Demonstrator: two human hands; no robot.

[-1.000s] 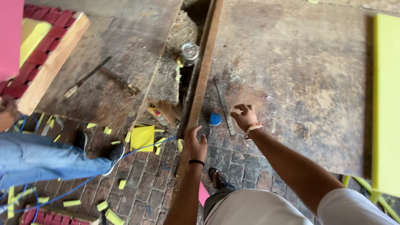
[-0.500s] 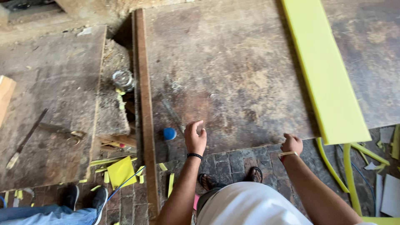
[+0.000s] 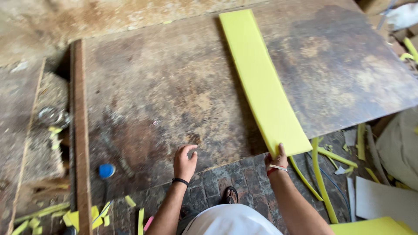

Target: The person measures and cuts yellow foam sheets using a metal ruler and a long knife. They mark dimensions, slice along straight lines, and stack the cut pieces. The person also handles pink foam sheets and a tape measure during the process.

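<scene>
nearest the camera, the person's white shirt point(image 3: 230, 222) fills the bottom edge, and a sandalled foot point(image 3: 230, 194) stands on the brick floor point(image 3: 244, 178) between the two forearms. the right hand point(image 3: 276, 160) pinches the near end of a long yellow foam strip point(image 3: 261, 82), thumb on top and fingers tucked under, so it is closed on the foam. the left hand point(image 3: 185, 162), with a black band at the wrist, rests loosely curled on the near edge of the worn brown board point(image 3: 165, 91); it seems to hold nothing, though the fingertips are partly hidden. off to the left a small blue round thing point(image 3: 106, 170) lies on the board beside a long wooden batten point(image 3: 79, 130). yellow foam offcuts point(image 3: 322, 174) litter the floor on both sides. the strip runs away across the board, lying flat, its far end reaching the board's back edge. a blurred glass jar point(image 3: 51, 115) sits left of the batten.
</scene>
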